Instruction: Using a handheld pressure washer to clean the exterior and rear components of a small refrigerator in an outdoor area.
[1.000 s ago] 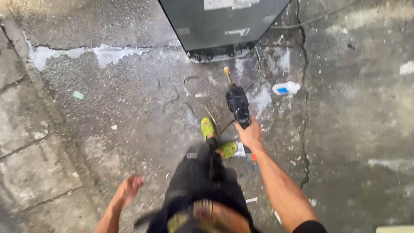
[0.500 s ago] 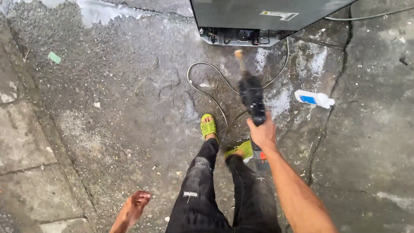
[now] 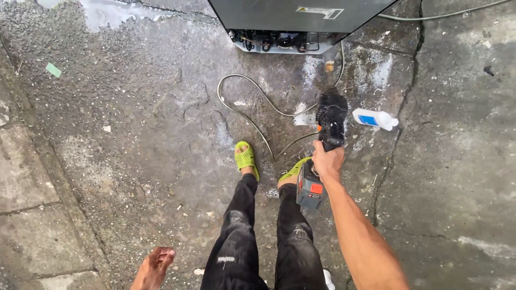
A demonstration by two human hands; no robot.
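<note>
While the right hand (image 3: 328,160) clenched the black cordless spray gun (image 3: 329,129), now nearer the grey appliance (image 3: 293,21) far ahead, the left hand (image 3: 155,266) hung loose, holding nothing, above wet concrete (image 3: 134,134).

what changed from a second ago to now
The person stepped closer to the grey appliance; its open base now shows. The right hand keeps its grip on the black cordless spray tool, still aimed forward. The left hand stays empty and low. The white bottle and hose lie unmoved.

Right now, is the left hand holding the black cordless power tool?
No, the right hand grips the black cordless power tool; the left hand hangs empty.
</note>
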